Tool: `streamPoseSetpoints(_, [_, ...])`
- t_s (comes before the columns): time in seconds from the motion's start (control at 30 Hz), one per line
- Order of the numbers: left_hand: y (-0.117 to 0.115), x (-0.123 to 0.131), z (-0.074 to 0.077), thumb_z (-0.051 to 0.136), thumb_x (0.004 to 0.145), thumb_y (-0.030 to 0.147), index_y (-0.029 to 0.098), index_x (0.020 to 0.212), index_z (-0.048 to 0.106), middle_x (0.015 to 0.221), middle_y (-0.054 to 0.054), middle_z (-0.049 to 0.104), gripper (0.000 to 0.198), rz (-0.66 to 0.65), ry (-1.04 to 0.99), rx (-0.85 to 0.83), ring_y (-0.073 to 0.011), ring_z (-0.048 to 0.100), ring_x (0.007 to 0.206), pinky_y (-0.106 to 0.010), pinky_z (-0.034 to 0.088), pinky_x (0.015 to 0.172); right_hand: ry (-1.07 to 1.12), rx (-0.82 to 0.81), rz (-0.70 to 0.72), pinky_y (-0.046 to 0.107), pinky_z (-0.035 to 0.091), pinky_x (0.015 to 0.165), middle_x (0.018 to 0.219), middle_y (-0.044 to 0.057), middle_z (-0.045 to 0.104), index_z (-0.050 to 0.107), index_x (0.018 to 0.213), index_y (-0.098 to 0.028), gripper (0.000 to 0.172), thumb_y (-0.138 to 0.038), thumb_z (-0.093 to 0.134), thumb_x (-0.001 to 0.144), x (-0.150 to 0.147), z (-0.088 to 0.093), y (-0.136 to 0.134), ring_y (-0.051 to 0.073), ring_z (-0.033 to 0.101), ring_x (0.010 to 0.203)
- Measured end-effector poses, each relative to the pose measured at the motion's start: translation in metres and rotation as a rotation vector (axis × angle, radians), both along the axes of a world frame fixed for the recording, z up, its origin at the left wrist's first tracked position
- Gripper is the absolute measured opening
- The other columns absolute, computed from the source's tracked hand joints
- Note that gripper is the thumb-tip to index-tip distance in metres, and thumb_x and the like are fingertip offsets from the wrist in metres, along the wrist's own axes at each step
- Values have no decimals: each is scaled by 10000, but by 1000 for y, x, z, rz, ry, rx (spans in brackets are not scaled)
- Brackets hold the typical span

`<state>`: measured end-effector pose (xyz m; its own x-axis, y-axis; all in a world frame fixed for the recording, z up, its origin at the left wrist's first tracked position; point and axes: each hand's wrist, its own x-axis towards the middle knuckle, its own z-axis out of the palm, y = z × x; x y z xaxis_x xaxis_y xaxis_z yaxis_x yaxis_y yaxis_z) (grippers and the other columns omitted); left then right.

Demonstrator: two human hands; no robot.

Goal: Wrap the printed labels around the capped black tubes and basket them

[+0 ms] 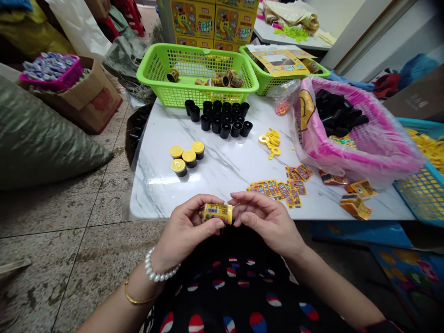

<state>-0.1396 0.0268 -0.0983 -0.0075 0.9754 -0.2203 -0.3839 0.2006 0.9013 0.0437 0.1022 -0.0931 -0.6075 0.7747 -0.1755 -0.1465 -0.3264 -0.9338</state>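
My left hand point(194, 222) grips a small cup with a yellow printed label point(218, 212), lying sideways between its thumb and fingers. My right hand point(265, 219) is close to the cup's right end with its fingers curved and apart; whether its fingertips touch the cup I cannot tell. Beyond them on the marble-patterned table point(156, 194) lie flat printed labels point(270, 188). Several black cups with yellow lids point(189, 158) stand to the left. Farther back is a group of black cups point(225, 121). Yellow plastic pieces point(272, 142) lie to the right of these.
A green basket point(149, 64) holding wrapped cups stands at the table's back, beside a second green basket point(267, 84). On the right are a plastic-lined pink basket point(374, 150) with black parts, stacked labels point(355, 206) and a blue basket point(416, 189). A filled sack point(45, 138) rests at left.
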Motion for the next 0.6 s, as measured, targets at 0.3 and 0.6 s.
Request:
streamPoseSetpoints(0.3, [5, 9, -4, 769, 818, 255, 122, 970, 704, 787, -47, 731, 212, -66, -307, -131, -90, 653, 625, -161, 537, 553, 22, 30, -64, 208, 542, 533, 785, 4, 694, 782, 792, -215, 95, -243, 845, 727, -7, -16, 5, 89, 641, 558])
streamPoseSetpoints(0.6, [6, 10, 2, 784, 802, 285, 112, 895, 692, 766, -53, 732, 217, -10, -342, -192, -107, 683, 655, -163, 556, 582, -75, 55, -11, 199, 556, 628, 760, 4, 721, 753, 935, -224, 132, -275, 772, 815, -6, -11, 5, 97, 667, 636])
